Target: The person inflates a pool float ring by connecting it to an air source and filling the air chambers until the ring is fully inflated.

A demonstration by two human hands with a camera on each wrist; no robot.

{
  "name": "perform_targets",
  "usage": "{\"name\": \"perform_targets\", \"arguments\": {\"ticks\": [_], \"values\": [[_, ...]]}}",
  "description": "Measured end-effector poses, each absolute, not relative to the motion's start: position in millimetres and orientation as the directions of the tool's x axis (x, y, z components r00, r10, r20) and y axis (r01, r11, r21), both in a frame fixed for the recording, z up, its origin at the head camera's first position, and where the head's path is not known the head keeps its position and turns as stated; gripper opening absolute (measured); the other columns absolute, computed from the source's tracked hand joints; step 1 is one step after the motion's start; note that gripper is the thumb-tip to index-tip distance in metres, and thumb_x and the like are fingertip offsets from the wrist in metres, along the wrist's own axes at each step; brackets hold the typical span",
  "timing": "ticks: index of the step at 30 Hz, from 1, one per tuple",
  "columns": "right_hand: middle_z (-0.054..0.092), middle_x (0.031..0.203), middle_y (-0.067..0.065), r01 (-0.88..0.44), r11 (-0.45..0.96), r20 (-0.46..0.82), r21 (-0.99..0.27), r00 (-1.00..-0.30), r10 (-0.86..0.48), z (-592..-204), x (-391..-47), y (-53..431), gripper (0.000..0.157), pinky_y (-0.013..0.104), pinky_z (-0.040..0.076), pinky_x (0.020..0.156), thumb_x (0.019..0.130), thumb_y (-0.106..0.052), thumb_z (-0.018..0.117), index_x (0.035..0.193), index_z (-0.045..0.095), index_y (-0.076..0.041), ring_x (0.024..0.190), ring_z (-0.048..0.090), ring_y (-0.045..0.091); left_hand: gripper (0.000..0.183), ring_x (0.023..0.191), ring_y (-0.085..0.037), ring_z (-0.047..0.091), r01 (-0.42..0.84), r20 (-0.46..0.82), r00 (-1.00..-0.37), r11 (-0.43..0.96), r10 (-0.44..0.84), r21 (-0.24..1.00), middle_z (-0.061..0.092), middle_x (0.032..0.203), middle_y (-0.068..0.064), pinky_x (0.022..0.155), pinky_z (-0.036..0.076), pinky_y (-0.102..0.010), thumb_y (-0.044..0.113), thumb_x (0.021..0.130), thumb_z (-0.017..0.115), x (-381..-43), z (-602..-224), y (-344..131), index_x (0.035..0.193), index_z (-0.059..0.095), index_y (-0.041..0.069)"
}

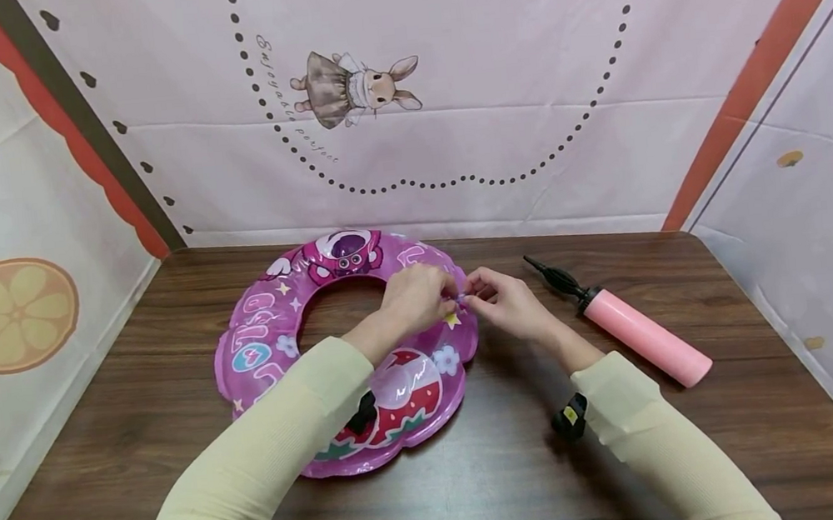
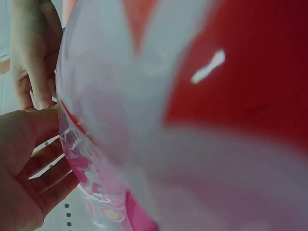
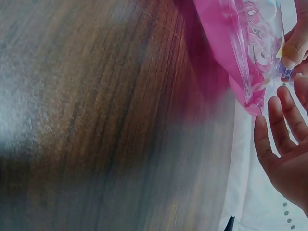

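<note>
A pink-purple inflatable swim ring point(image 1: 245, 356) with a bear and strawberries printed on it lies puffed up on the table. At its right side, a small clear valve point(image 3: 288, 73) stands out from the plastic. My left hand point(image 1: 417, 295) reaches across the ring and pinches the valve between thumb and forefinger. From the right, my right hand point(image 1: 505, 306) meets it there, thumb and forefinger pinching at the valve's tip, other fingers spread in the right wrist view. The fingertips partly hide the valve.
A hand pump point(image 1: 650, 334) with pink barrel and black nozzle lies on the brown wooden table point(image 1: 513, 485), right of my right hand. Printed cloth point(image 1: 492, 110) with a rabbit hangs behind the table, and cloth walls flank it on both sides.
</note>
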State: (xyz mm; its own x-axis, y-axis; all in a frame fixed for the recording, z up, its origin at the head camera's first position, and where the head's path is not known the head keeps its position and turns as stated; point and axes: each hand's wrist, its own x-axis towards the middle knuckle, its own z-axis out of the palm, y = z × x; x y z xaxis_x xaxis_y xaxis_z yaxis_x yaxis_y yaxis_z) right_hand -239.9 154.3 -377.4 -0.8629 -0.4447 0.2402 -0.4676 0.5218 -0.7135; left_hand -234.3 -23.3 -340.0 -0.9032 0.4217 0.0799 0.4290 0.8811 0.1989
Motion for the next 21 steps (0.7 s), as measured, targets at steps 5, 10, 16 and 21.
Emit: {"name": "perform_targets", "arguments": {"ticks": [5,10,16,21], "values": [[0.065,0.093,0.003,-0.469,0.532,0.229,-0.705,-0.861,-0.455,-376,-240,154,0.009,0.034,0.053,0.074,0.088,-0.017,0.061,0.096,0.057,-0.012,0.087,0.062,0.019,0.019,0.084,-0.011,0.058,0.455,0.068,-0.890,0.868,0.451,0.199,0.068,0.092,0.008,0.066,0.050,-0.033,0.033,0.079,0.070,-235,-334,-30,0.097,0.072,0.026],[0.065,0.090,0.003,-0.462,0.530,0.213,-0.711,-0.860,-0.464,-373,-240,154,0.010,0.032,0.053,0.072,0.088,-0.017,0.062,0.095,0.057,-0.013,0.084,0.062,0.017,0.028,0.107,-0.017,0.051,0.519,0.081,-0.855,0.843,0.512,0.145,0.062,0.113,0.004,0.090,0.045,-0.033,0.033,0.075,0.073,-239,-335,-38,0.102,0.071,0.025],[0.064,0.087,0.004,-0.453,0.502,0.194,-0.737,-0.853,-0.485,-372,-240,152,0.010,0.029,0.052,0.069,0.086,-0.017,0.064,0.093,0.058,-0.013,0.081,0.061,0.017,0.029,0.114,-0.023,0.048,0.560,0.071,-0.828,0.814,0.556,0.155,0.058,0.119,-0.001,0.094,0.043,-0.036,0.030,0.074,0.074,-241,-342,-39,0.101,0.072,0.022],[0.063,0.089,0.005,-0.392,0.475,0.141,-0.788,-0.865,-0.481,-372,-240,151,0.010,0.030,0.051,0.070,0.086,-0.017,0.065,0.093,0.059,-0.013,0.083,0.060,0.019,0.027,0.110,-0.019,0.051,0.530,0.076,-0.846,0.818,0.527,0.222,0.058,0.117,0.000,0.089,0.046,-0.034,0.027,0.072,0.075,-240,-346,-39,0.099,0.073,0.021]]}}
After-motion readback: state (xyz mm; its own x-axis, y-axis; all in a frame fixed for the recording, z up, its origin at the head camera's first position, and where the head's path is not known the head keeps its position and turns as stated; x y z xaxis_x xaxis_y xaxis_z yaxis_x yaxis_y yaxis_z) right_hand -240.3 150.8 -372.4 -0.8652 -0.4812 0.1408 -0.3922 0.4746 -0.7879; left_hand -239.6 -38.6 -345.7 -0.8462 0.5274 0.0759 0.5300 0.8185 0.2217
